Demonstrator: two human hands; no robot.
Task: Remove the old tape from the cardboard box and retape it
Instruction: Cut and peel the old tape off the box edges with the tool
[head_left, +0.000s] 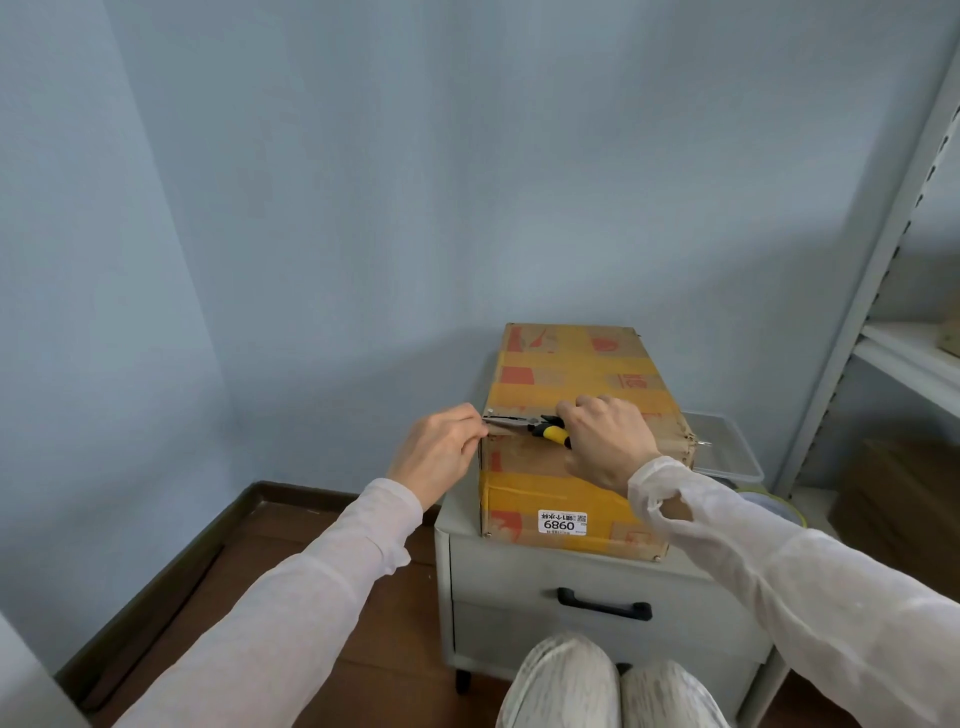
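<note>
A cardboard box wrapped in yellow tape bands stands on a grey drawer cabinet. My right hand grips the yellow-and-black handle of a tool, whose thin metal tip lies along the box's near top edge and points left. At the box's near left corner my left hand pinches a strip of old tape pulled off that edge. A white label reading 6860 upside down is stuck on the box's front face.
A clear plastic tray lies right of the box, with a roll of tape in front of it. A white metal shelf rack stands at the right. Blue walls close the corner behind. My knees are just before the cabinet.
</note>
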